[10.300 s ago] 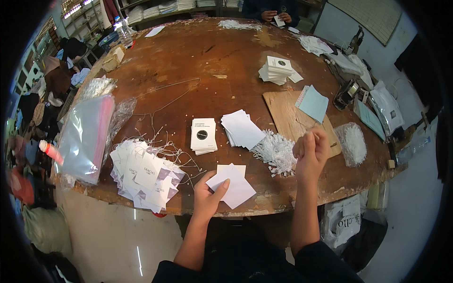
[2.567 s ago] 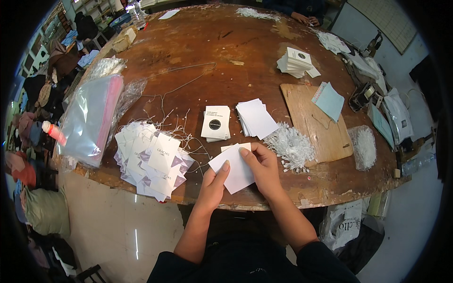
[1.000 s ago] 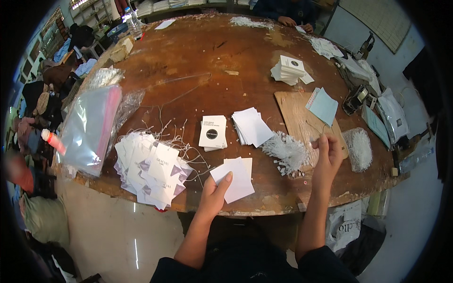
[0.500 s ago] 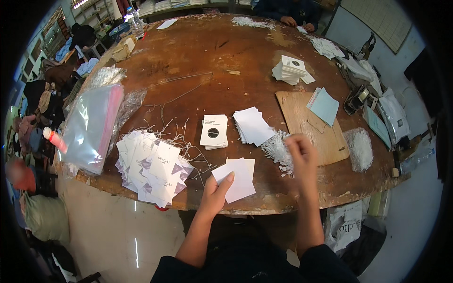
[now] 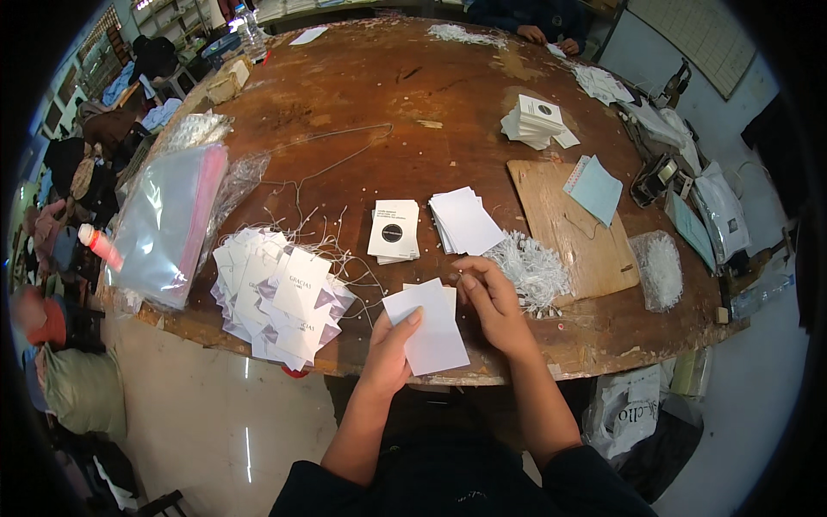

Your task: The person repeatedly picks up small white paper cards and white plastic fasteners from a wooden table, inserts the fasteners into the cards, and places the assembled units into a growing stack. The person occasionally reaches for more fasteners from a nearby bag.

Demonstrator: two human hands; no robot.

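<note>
A broad, worn brown wooden table (image 5: 345, 95) fills the middle of the room.
On the right, a pale blue wall (image 5: 762, 362) carries a gridded board (image 5: 702, 39); shelves (image 5: 168, 17) and a stool (image 5: 178, 84) stand off to the far left, and the smooth pale floor (image 5: 198, 405) catches thin streaks of light (image 5: 248, 448).

It looks like a workshop: scarred wooden worktable (image 5: 345, 90), heaped stringed tags (image 5: 277, 297), light-blue cloth (image 5: 161, 114) beyond.

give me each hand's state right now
Left hand: closed, holding pale cards.
Right hand: partly closed beside the cards; whether it holds anything cannot be told.
</note>
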